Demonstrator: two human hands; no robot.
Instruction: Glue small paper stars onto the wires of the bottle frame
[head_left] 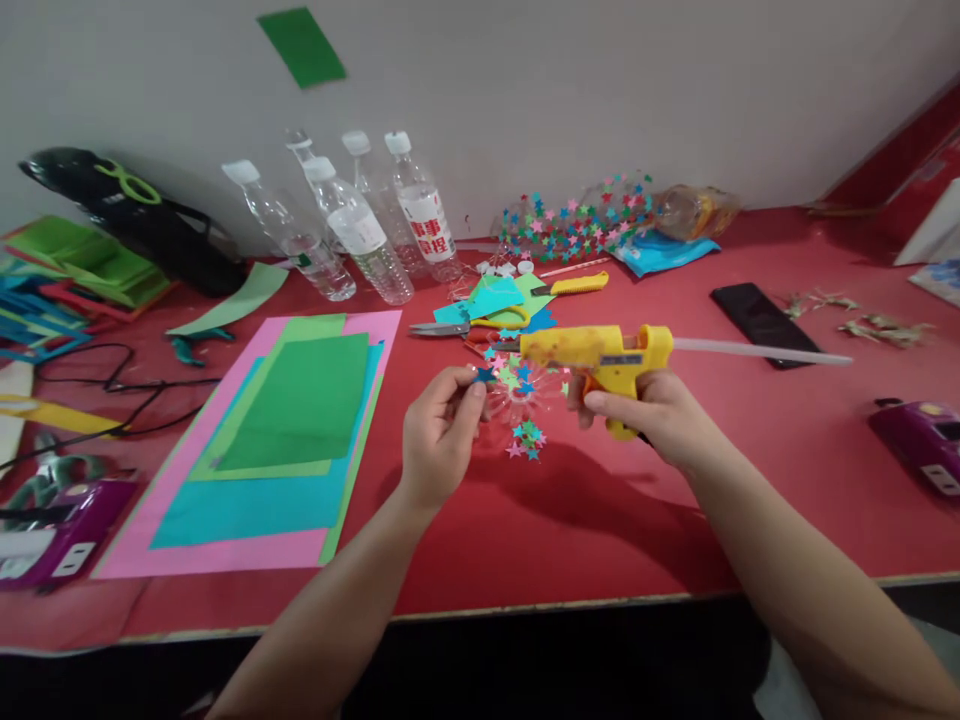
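Observation:
My right hand (637, 412) is wrapped round the handle of a yellow hot glue gun (574, 347), with a long translucent glue stick (757, 350) jutting from its back. The gun's nozzle points left, close to my left hand (442, 430). Between the thumb and fingers of that hand is a small dark blue star (485, 375). Below the nozzle lies a clear plastic piece (519, 400) with flared strips, several coloured stars on it. A little heap of loose stars (529, 440) is on the red table just in front.
Several clear bottles (360, 235) stand along the wall. Behind the gun are scissors (469, 325), a yellow cutter (574, 285) and a star-covered plastic form (577, 225). Stacked coloured sheets (300, 400) lie left; a black phone (761, 322) and a purple device (919, 440) are right.

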